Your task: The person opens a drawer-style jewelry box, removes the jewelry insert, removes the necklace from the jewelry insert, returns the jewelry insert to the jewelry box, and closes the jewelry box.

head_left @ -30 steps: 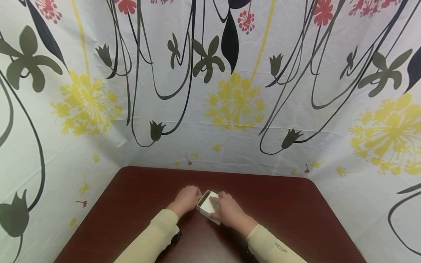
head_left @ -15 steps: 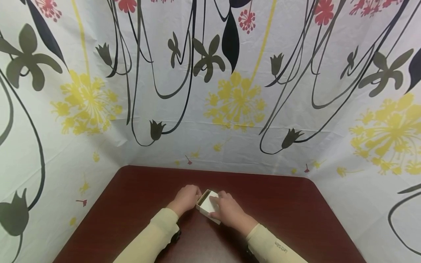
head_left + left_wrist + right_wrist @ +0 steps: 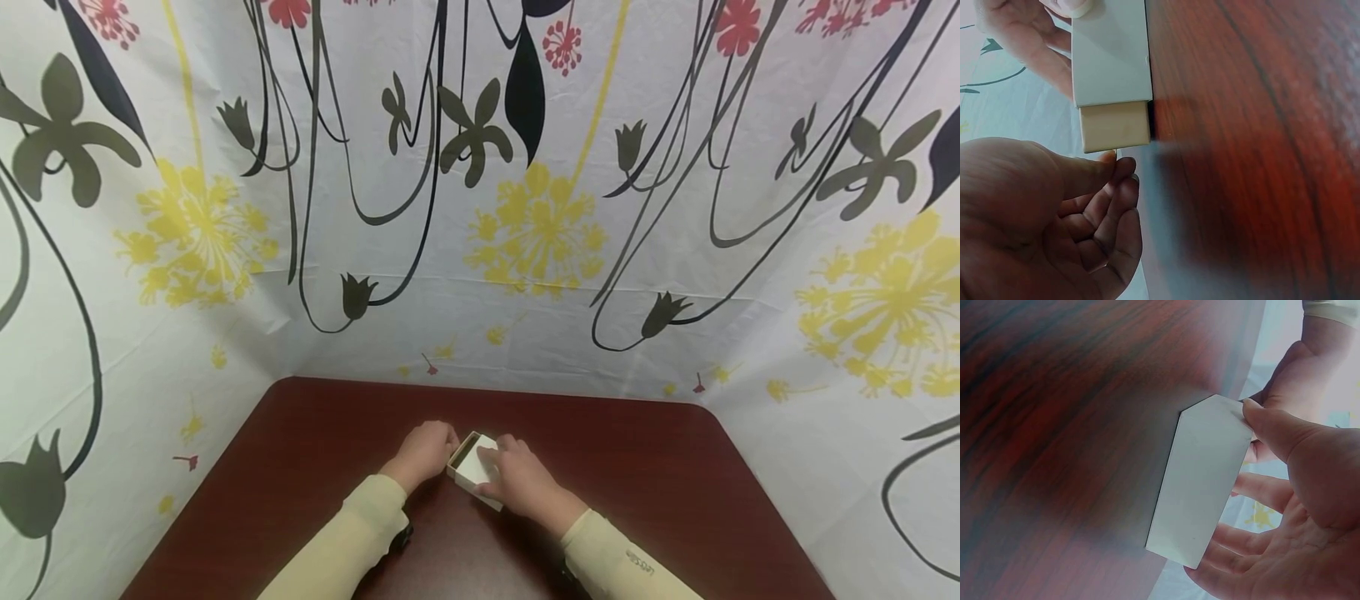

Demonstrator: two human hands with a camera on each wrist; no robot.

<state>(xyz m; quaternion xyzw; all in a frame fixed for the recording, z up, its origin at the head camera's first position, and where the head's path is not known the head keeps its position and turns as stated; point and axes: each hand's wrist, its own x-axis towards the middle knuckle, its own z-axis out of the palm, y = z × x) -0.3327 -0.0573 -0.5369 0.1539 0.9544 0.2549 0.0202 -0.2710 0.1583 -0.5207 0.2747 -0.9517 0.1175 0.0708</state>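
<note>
A white cardboard drawer box (image 3: pixel 475 473), like a large matchbox, lies on the tabletop. Its tan inner tray (image 3: pixel 1115 127) sticks partway out of the white sleeve (image 3: pixel 1110 53) on the left. In the left wrist view, my left hand (image 3: pixel 1079 212) pinches the tray's outer end between thumb and index finger, its other fingers curled. My right hand (image 3: pixel 1300 506) grips the sleeve, thumb on one edge and fingers along the far side. From the head view, part of the tray's dark inside shows; what it contains cannot be made out.
A dark red wood-grain table (image 3: pixel 637 500) with rounded far corners bears the box. Behind it and on both sides hangs a white cloth (image 3: pixel 420 250) printed with flowers and stems.
</note>
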